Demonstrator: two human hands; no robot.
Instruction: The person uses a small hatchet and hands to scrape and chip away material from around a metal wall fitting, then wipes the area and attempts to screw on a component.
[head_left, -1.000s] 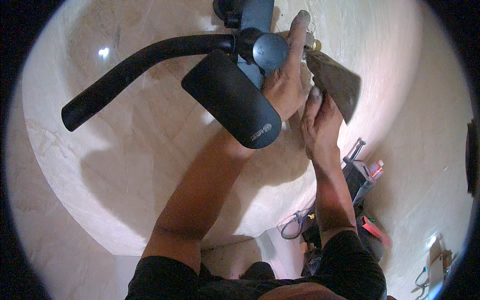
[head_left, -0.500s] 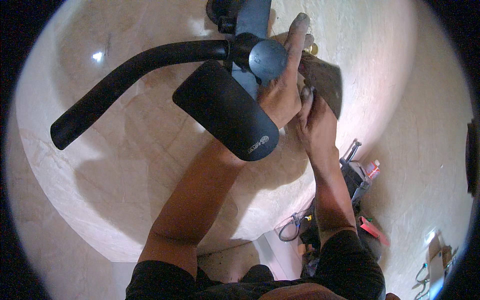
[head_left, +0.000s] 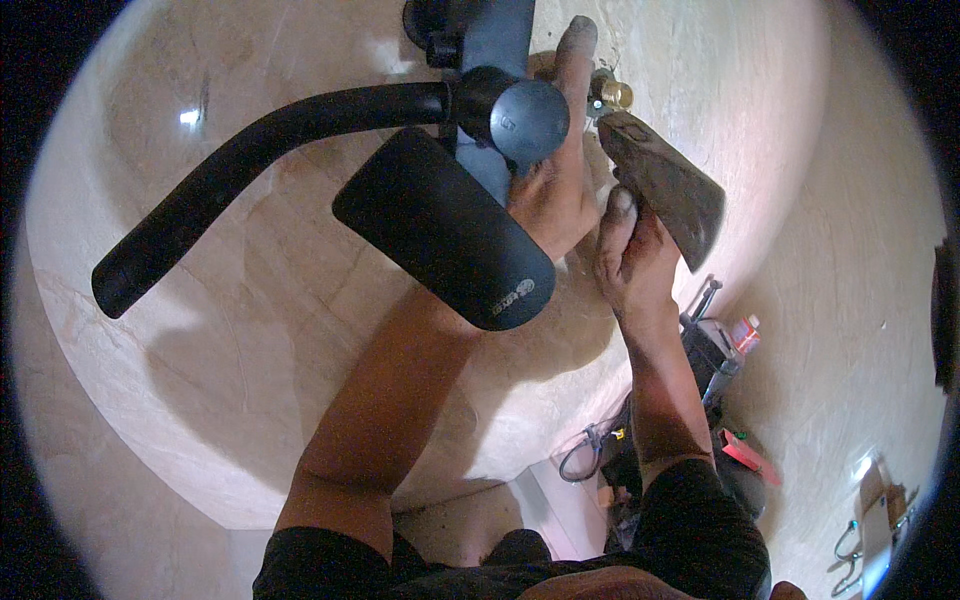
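My right hand point(head_left: 640, 245) is closed on a flat, dirty brown scraper-like blade point(head_left: 672, 190), its thumb up along the near edge. Just above the blade, a brass pipe fitting point(head_left: 618, 95) sticks out of the marble-look surface. My left hand point(head_left: 555, 205) lies between that fitting and a black shower fixture point(head_left: 490, 50), one finger stretched upward beside the fitting. The fixture hides its other fingers. This fixture has a round grey knob point(head_left: 528, 122), a bent black tube point(head_left: 270, 150) and a rounded black plate point(head_left: 450, 230), which covers my left wrist.
To the right of my right forearm lie a dark toolbox-like case point(head_left: 710, 350), a small red and white bottle point(head_left: 746, 335) and a red object point(head_left: 748, 458). A looped cable point(head_left: 585, 455) is beside that forearm. More gear point(head_left: 875, 535) sits at the far lower right.
The blade in my right hand has swung outward to the right, and the brass fitting now shows more fully. My left hand's finger has shifted slightly left, along with the fixture in view.
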